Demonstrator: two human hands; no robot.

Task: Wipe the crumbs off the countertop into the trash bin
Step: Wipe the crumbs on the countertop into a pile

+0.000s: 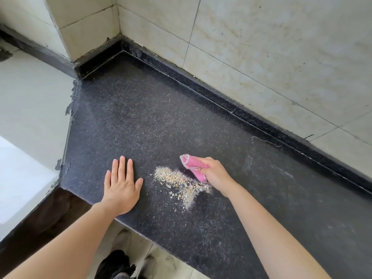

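This is looking like a kitchen: a dark speckled stone countertop point(141, 117) is meeting beige wall tiles point(271, 57) in a corner.

no legible text, label, brand, number or sign. i read nothing on the dark speckled table point(141, 121), on the pink cloth point(194, 166) gripped in my right hand point(215, 174), or on the pale wall tiles point(271, 57) behind them.
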